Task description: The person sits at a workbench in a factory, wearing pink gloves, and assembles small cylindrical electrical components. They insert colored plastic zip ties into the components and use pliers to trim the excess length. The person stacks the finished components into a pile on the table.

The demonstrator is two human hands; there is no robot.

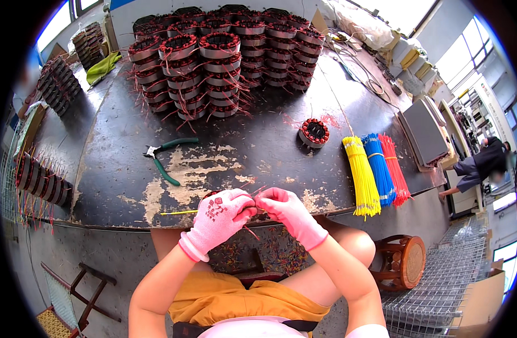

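Note:
Both my hands wear pink gloves and meet at the table's near edge. My left hand (222, 218) is closed, its thumb and fingers pinching thin wires. A yellow wire (179, 213) sticks out to the left from under it. My right hand (285, 209) pinches at the same spot, fingertips almost touching the left ones. Thin red wire ends show around the fingers. Something dark and red, mostly hidden, lies behind the left glove. Wire cutters (152, 151) with green handles lie spread beyond the left hand. A single wound motor stator (314, 135) sits farther off, to the right.
Tall stacks of stators (222, 76) with red leads stand at the back. Yellow (361, 177), blue (380, 169) and red (395, 169) wire bundles lie at right. More stators (43, 179) line the left side. A wooden stool (411, 262) stands lower right; a person (484, 163) is at far right.

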